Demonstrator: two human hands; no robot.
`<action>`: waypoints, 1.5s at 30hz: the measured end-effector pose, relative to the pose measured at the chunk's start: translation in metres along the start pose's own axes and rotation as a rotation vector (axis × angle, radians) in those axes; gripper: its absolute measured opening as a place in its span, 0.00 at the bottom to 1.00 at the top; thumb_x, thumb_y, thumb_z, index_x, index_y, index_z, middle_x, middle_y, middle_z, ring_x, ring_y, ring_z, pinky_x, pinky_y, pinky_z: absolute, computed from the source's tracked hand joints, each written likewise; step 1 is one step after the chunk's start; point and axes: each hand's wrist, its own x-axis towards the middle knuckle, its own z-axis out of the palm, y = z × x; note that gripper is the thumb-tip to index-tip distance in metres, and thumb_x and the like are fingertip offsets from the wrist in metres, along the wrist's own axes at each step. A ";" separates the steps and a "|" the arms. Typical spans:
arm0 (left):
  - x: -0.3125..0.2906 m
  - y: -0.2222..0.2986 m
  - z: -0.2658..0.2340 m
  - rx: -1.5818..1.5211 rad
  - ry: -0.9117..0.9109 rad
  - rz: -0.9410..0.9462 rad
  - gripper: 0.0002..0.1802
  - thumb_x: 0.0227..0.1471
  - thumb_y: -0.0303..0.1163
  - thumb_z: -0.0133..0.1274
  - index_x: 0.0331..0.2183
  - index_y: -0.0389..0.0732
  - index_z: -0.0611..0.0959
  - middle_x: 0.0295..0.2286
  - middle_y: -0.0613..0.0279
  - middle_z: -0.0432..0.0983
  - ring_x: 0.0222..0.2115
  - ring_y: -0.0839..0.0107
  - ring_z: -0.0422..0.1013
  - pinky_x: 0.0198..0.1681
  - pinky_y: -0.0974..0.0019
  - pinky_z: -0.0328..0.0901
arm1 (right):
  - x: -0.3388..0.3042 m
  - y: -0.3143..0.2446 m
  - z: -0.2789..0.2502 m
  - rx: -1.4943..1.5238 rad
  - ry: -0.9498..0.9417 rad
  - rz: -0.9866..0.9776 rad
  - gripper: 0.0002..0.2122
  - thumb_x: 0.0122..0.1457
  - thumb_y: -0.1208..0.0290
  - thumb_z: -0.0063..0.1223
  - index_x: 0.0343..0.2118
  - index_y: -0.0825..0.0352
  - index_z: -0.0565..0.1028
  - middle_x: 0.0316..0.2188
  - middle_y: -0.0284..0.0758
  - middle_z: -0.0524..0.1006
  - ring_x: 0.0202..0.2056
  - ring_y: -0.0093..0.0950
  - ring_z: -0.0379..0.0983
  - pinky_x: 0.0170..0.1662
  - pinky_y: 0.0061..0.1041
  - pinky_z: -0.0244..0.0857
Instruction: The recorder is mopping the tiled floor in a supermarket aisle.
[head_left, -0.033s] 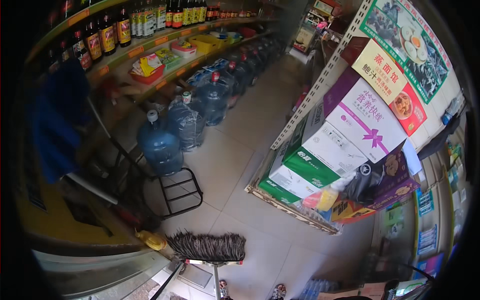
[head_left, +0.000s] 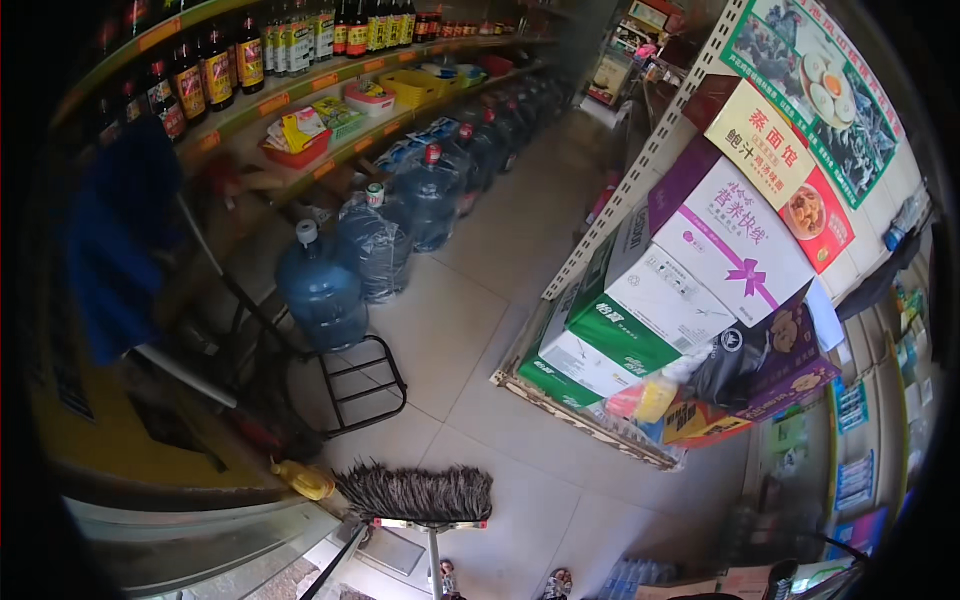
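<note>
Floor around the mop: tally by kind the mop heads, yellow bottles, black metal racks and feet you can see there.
Mop head: 1
Yellow bottle: 1
Black metal rack: 1
Feet, left foot and right foot: 2
Total: 5

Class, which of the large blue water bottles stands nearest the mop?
The front water bottle, white-capped, next to the black metal rack; the other bottles stand behind it, farther from the mop.
</note>
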 end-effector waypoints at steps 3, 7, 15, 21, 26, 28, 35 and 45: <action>-0.005 -0.011 -0.004 0.001 0.009 -0.011 0.34 0.34 0.27 0.47 0.50 0.44 0.65 0.24 0.41 0.72 0.26 0.55 0.72 0.27 0.58 0.65 | -0.010 -0.012 0.003 0.006 -0.012 -0.008 0.10 0.45 0.67 0.46 0.25 0.69 0.72 0.22 0.44 0.73 0.26 0.39 0.68 0.34 0.36 0.63; -0.024 -0.040 -0.015 0.005 0.060 -0.037 0.33 0.34 0.28 0.47 0.49 0.45 0.66 0.23 0.40 0.72 0.26 0.54 0.72 0.27 0.57 0.65 | -0.018 -0.050 0.026 0.012 -0.032 -0.101 0.10 0.44 0.66 0.46 0.26 0.68 0.72 0.22 0.44 0.73 0.27 0.39 0.68 0.35 0.36 0.62; 0.010 -0.028 0.023 0.086 0.089 0.142 0.34 0.33 0.27 0.45 0.49 0.49 0.67 0.20 0.40 0.71 0.23 0.51 0.71 0.25 0.55 0.64 | 0.030 0.052 0.065 0.505 0.618 0.173 0.19 0.41 0.62 0.49 0.24 0.78 0.65 0.22 0.54 0.68 0.28 0.43 0.67 0.33 0.36 0.62; 0.068 0.032 0.021 0.020 0.138 0.158 0.35 0.34 0.24 0.45 0.51 0.50 0.64 0.24 0.40 0.72 0.27 0.49 0.71 0.29 0.57 0.64 | 0.066 0.081 -0.055 0.593 0.187 0.418 0.11 0.40 0.72 0.44 0.25 0.75 0.66 0.19 0.46 0.72 0.23 0.43 0.71 0.25 0.35 0.66; 0.081 0.039 0.075 0.014 0.076 0.197 0.35 0.35 0.23 0.44 0.51 0.51 0.61 0.31 0.39 0.70 0.31 0.48 0.69 0.33 0.54 0.63 | 0.032 0.106 -0.080 0.614 0.349 0.673 0.23 0.45 0.65 0.43 0.35 0.83 0.53 0.26 0.58 0.70 0.29 0.47 0.71 0.30 0.35 0.68; 0.078 0.027 0.072 -0.032 0.065 0.154 0.35 0.36 0.23 0.44 0.51 0.50 0.61 0.34 0.38 0.69 0.33 0.48 0.68 0.33 0.53 0.63 | 0.027 0.077 -0.084 0.722 0.297 0.710 0.23 0.44 0.66 0.44 0.39 0.78 0.54 0.30 0.55 0.71 0.32 0.45 0.72 0.35 0.35 0.67; 0.038 0.013 0.059 0.038 -0.145 0.102 0.35 0.36 0.24 0.43 0.52 0.44 0.59 0.31 0.38 0.70 0.31 0.45 0.68 0.33 0.53 0.62 | 0.009 0.089 0.016 0.933 0.476 0.672 0.26 0.47 0.66 0.45 0.39 0.83 0.49 0.23 0.51 0.71 0.21 0.42 0.71 0.22 0.33 0.67; -0.046 -0.080 -0.037 0.720 -0.143 -0.033 0.39 0.30 0.25 0.47 0.50 0.60 0.64 0.21 0.44 0.72 0.24 0.48 0.70 0.28 0.53 0.63 | -0.019 -0.103 0.130 1.337 0.309 0.587 0.40 0.44 0.59 0.49 0.43 0.95 0.42 0.25 0.54 0.70 0.24 0.37 0.71 0.24 0.28 0.66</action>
